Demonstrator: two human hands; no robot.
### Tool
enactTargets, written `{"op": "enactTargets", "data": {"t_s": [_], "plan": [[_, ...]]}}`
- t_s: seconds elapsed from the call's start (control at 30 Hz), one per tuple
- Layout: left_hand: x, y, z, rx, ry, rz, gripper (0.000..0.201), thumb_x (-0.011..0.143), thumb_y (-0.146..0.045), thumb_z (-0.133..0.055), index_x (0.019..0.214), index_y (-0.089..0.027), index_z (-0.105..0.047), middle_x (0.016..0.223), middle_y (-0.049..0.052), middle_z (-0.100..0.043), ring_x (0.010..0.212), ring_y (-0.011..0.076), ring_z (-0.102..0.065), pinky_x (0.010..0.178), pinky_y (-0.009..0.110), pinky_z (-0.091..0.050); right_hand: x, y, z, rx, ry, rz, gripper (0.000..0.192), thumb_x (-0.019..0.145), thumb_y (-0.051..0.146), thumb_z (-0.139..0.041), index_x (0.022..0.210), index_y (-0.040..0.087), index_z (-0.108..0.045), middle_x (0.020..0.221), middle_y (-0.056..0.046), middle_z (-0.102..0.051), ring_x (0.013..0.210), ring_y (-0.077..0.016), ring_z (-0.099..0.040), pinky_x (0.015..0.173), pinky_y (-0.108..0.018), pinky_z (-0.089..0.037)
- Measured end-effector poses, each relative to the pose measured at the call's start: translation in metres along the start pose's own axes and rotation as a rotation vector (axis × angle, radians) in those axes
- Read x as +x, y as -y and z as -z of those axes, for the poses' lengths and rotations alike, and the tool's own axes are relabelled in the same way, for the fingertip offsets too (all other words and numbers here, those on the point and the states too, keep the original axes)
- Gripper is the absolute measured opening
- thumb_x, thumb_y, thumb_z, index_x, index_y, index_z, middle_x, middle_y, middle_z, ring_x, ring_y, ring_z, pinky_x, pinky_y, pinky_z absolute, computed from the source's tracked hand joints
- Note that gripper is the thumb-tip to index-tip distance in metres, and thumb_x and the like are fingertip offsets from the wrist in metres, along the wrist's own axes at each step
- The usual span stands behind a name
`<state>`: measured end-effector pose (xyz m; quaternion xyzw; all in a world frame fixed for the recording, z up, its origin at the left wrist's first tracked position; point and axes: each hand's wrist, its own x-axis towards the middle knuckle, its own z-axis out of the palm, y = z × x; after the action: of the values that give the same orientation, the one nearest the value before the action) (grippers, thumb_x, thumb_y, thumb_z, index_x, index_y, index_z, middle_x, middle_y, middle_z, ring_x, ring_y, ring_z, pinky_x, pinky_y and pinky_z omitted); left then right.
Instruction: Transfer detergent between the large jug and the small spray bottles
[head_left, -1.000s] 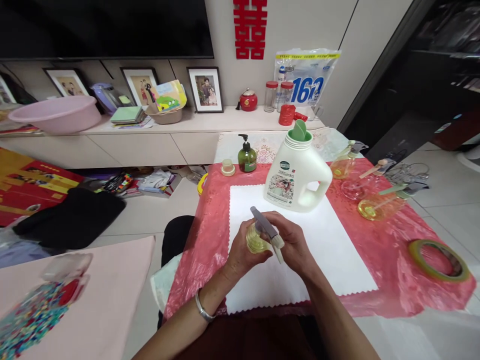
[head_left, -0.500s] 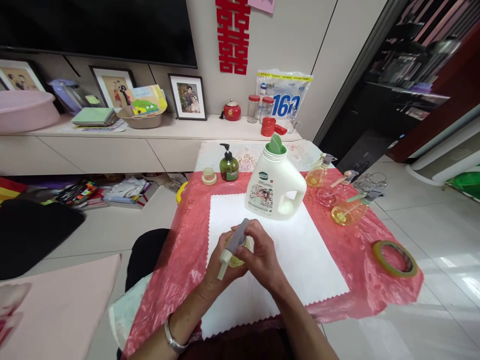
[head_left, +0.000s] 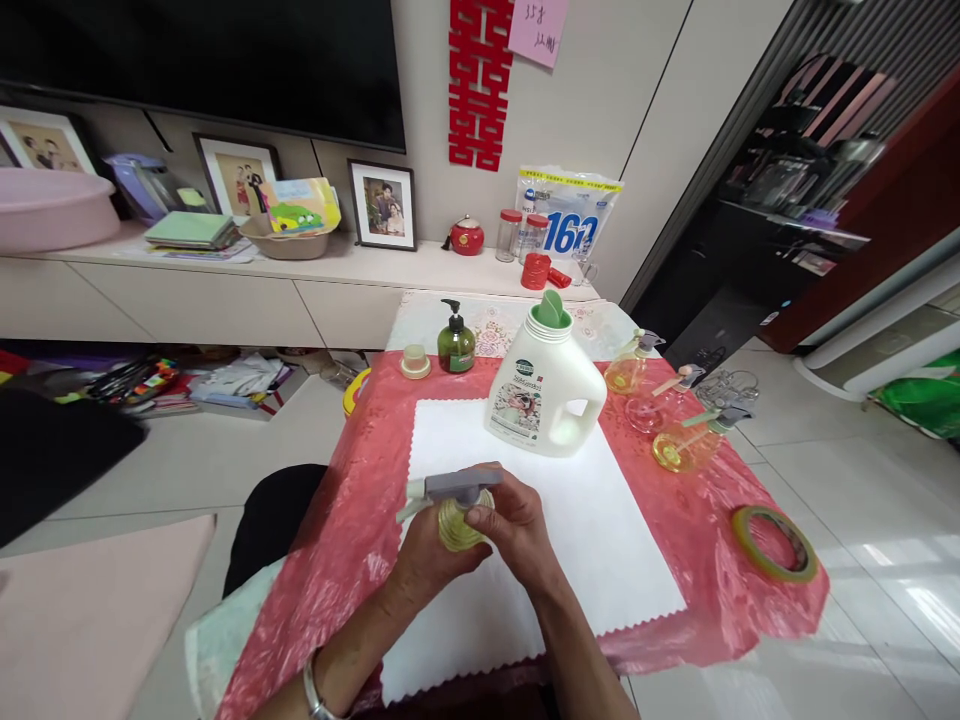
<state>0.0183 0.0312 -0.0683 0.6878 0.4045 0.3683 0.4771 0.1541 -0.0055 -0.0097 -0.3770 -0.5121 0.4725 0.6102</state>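
Head: both hands' fingers [head_left: 480, 518] curled, apparently gripping spray bottle [head_left: 455, 512].

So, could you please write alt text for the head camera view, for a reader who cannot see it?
Two bare hands, left and right, hold a small yellow spray bottle with a grey trigger head over a white mat on a red tablecloth. Behind it stand a white detergent jug, a green pump bottle and more spray bottles; a tape roll lies at right.
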Motion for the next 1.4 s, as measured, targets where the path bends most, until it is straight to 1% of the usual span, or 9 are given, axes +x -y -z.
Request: {"op": "enactTargets", "data": {"t_s": [0.2, 0.33, 0.43, 0.63, 0.73, 0.97, 1.13, 1.23, 1.4], "plan": [[0.002, -0.003, -0.003, -0.116, -0.056, 0.019, 0.066, 0.059, -0.029, -0.082, 0.117, -0.023, -0.052, 0.106, 0.007, -0.072, 0.092, 0.0309, -0.074, 0.074, 0.043, -0.063, 0.005, -0.004, 0.001, 0.027, 0.011, 0.009, 0.032, 0.082, 0.040, -0.085, 0.109, 0.025, -0.074, 0.107, -0.004, -0.060, 0.107, -0.0199, -0.054, 0.097, -0.030, -0.045], [0.000, 0.004, -0.001, -0.180, -0.031, 0.009, 0.072, 0.059, -0.029, -0.082, 0.123, -0.024, -0.049, 0.111, 0.007, -0.072, 0.096, 0.0314, -0.074, 0.078, 0.045, -0.064, 0.004, 0.006, 0.007, 0.066, 0.128, -0.037, 0.035, 0.094, 0.044, -0.072, 0.122, 0.023, -0.072, 0.119, -0.008, -0.059, 0.117, -0.0248, -0.054, 0.103, -0.036, -0.043], [-0.001, 0.006, 0.001, -0.210, -0.022, -0.006, 0.071, 0.059, -0.031, -0.082, 0.122, -0.025, -0.050, 0.113, 0.007, -0.072, 0.098, 0.0322, -0.073, 0.079, 0.047, -0.064, 0.004, 0.004, 0.010, 0.101, 0.141, -0.053, 0.032, 0.098, 0.043, -0.067, 0.123, 0.024, -0.072, 0.118, -0.007, -0.060, 0.114, -0.0238, -0.056, 0.102, -0.036, -0.044], [-0.001, 0.006, 0.000, -0.205, -0.045, -0.020, 0.067, 0.057, -0.029, -0.082, 0.117, -0.025, -0.053, 0.111, 0.005, -0.072, 0.098, 0.0317, -0.074, 0.080, 0.046, -0.064, 0.008, -0.010, 0.008, 0.130, 0.033, -0.028, 0.038, 0.075, 0.037, -0.091, 0.109, 0.030, -0.076, 0.102, -0.003, -0.057, 0.104, -0.0195, -0.055, 0.096, -0.032, -0.046], [-0.001, 0.011, -0.002, -0.168, -0.067, -0.010, 0.071, 0.056, -0.027, -0.084, 0.120, -0.025, -0.052, 0.113, 0.005, -0.071, 0.099, 0.0312, -0.073, 0.080, 0.045, -0.063, 0.009, -0.008, 0.008, 0.123, 0.034, -0.032, 0.044, 0.070, 0.033, -0.094, 0.110, 0.031, -0.075, 0.103, -0.003, -0.058, 0.106, -0.0196, -0.053, 0.097, -0.032, -0.045], [-0.001, 0.011, 0.000, -0.243, -0.016, -0.017, 0.071, 0.059, -0.035, -0.084, 0.121, -0.026, -0.051, 0.114, 0.007, -0.070, 0.101, 0.0314, -0.072, 0.081, 0.045, -0.062, 0.007, 0.002, 0.012, 0.166, 0.159, -0.077, 0.029, 0.095, 0.043, -0.072, 0.118, 0.025, -0.074, 0.118, -0.008, -0.059, 0.114, -0.0241, -0.056, 0.103, -0.037, -0.043], [-0.001, 0.005, 0.001, -0.144, -0.064, 0.016, 0.068, 0.055, -0.030, -0.082, 0.117, -0.024, -0.053, 0.111, 0.005, -0.072, 0.097, 0.0297, -0.073, 0.080, 0.043, -0.063, 0.005, -0.014, 0.008, 0.170, 0.033, -0.036, 0.029, 0.085, 0.043, -0.083, 0.109, 0.030, -0.074, 0.105, -0.002, -0.059, 0.099, -0.0180, -0.058, 0.090, -0.029, -0.046], [0.000, 0.005, 0.000, -0.090, -0.097, 0.032, 0.069, 0.053, -0.027, -0.081, 0.117, -0.023, -0.054, 0.111, 0.005, -0.072, 0.095, 0.0289, -0.073, 0.078, 0.041, -0.063, 0.003, -0.017, 0.006, 0.112, -0.014, -0.021, 0.031, 0.085, 0.042, -0.084, 0.111, 0.030, -0.073, 0.102, -0.002, -0.058, 0.098, -0.0170, -0.056, 0.091, -0.029, -0.046], [0.000, 0.008, 0.000, -0.116, -0.080, 0.021, 0.071, 0.054, -0.028, -0.081, 0.119, -0.023, -0.052, 0.111, 0.005, -0.072, 0.092, 0.0279, -0.073, 0.076, 0.040, -0.064, 0.004, 0.000, 0.010, -0.037, 0.103, -0.025, 0.038, 0.094, 0.050, -0.071, 0.121, 0.024, -0.072, 0.115, -0.006, -0.059, 0.115, -0.0221, -0.052, 0.103, -0.034, -0.042]]}}
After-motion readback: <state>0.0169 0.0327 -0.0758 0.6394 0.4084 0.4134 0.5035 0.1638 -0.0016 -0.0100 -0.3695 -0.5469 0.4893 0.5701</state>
